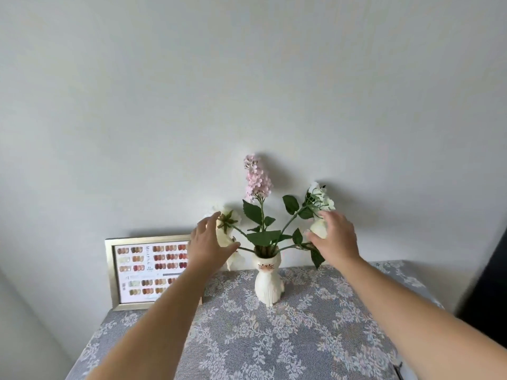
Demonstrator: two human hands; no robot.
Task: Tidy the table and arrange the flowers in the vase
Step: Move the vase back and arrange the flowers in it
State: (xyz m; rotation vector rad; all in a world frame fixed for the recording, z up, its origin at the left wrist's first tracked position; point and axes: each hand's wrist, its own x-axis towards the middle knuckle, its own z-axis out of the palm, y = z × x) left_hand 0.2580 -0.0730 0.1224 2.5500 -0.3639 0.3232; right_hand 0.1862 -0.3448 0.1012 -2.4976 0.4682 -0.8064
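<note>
A white cat-shaped vase (267, 283) stands near the back of the table (274, 338), close to the wall. Several flower stems rise from it. A tall pink flower spike (256, 178) stands upright in the middle. A white hydrangea (322, 200) leans to the right. On the left, a white rose (226, 229) droops outward, and my left hand (208, 242) cups it between thumb and fingers. My right hand (336, 237) holds a cream bloom (319, 229) on the right side, below the hydrangea.
A gold-framed chart of nail colour samples (142, 270) leans against the wall at the table's back left, partly behind my left forearm. A grey floral lace cloth covers the table. A dark object (491, 283) stands at the far right edge.
</note>
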